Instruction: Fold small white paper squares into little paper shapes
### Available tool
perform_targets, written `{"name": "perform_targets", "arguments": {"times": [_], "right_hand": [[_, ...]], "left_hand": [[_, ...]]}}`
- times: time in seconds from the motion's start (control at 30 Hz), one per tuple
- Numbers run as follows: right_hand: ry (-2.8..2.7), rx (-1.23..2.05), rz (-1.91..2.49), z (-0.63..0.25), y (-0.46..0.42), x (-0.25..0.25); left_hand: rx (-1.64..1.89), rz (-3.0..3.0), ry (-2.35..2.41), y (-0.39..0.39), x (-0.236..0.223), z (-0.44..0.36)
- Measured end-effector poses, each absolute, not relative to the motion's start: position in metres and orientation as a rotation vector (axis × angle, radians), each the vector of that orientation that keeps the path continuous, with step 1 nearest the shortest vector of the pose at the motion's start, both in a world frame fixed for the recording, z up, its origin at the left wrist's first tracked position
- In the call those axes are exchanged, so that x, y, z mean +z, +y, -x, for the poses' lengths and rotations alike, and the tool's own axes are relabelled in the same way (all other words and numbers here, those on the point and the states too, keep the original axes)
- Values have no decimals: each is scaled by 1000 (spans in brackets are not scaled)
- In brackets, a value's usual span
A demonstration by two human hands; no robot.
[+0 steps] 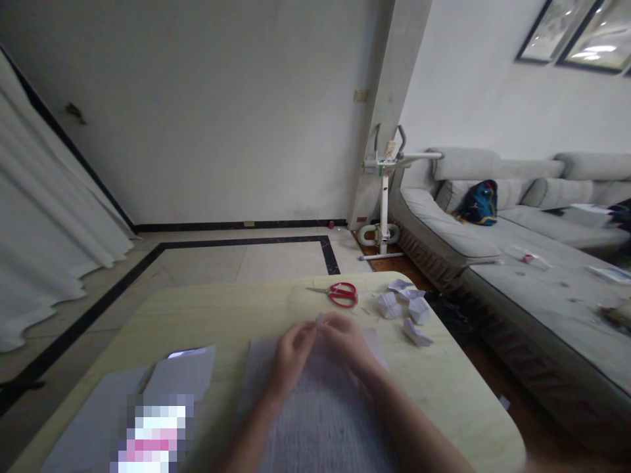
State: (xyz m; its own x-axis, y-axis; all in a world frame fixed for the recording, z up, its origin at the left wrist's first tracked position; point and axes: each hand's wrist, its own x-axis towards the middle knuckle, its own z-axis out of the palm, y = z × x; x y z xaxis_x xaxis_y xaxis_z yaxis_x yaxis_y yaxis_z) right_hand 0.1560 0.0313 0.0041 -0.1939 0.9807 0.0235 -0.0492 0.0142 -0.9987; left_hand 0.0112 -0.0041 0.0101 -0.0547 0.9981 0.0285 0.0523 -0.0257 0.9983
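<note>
My left hand [294, 348] and my right hand [345, 338] meet over the middle of the table, fingers pinched together. Between the fingertips is a small piece of white paper [320, 320], mostly covered by the fingers. Under both hands lies a large sheet [315, 420] with faint markings, too blurred to read. Just beyond my right hand rest scissors [342, 294] with red handles, their blades pointing left. Several crumpled or folded white paper pieces [389, 305] sit to the right of the scissors, near the table's right edge.
On the table's left side are white paper sheets [98, 414] and a lit screen [152, 437], blurred out. A grey sofa [517, 282] with a blue bag [480, 202] stands at the right. Behind the table is a white exercise stand [384, 203]; a curtain [44, 230] hangs at left.
</note>
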Motion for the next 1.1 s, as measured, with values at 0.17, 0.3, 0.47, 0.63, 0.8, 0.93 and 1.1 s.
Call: {"name": "perform_targets", "arguments": {"times": [0.17,0.3,0.47,0.63,0.8,0.93,1.1], "right_hand": [[-1354,1361,1071,-156,30,5],[-1360,1364,1098,-155,30,8],[-1329,1433,1039,-156,29,7],[-1316,1478,988,-155,27,6],[-1342,1516,937,-156,23,11],[-1343,1555,934,-156,21,13],[-1304,1574,945,-155,23,11]], "left_hand": [[1253,-1317,1309,-2,4,-9],[1272,-1288,1312,-1,4,-6],[1268,-1212,1295,-1,5,-5],[1202,-1138,1231,-3,7,-4],[1161,-1081,1164,-6,11,-3],[1135,-1038,1096,-7,11,-2],[1203,-1077,1119,-5,8,-4]]}}
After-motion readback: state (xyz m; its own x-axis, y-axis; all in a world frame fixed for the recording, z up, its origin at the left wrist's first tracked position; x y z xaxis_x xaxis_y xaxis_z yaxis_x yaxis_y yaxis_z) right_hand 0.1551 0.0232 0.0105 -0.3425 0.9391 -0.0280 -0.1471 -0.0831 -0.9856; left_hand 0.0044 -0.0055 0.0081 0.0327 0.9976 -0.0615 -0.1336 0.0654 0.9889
